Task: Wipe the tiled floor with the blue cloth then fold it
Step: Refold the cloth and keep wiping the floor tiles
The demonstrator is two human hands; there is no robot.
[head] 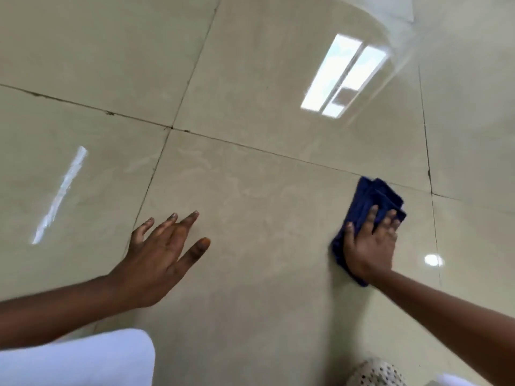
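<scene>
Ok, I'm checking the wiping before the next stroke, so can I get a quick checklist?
1. Right hand flat on blue cloth: ok.
2. Cloth lying on the tiled floor: ok.
3. Left hand clear of the cloth, fingers spread: ok.
4. Tile ahead of the cloth free of objects: ok.
5. Cloth bunched, not spread flat: not ok.
6. Floor already clean or wet: cannot tell.
</scene>
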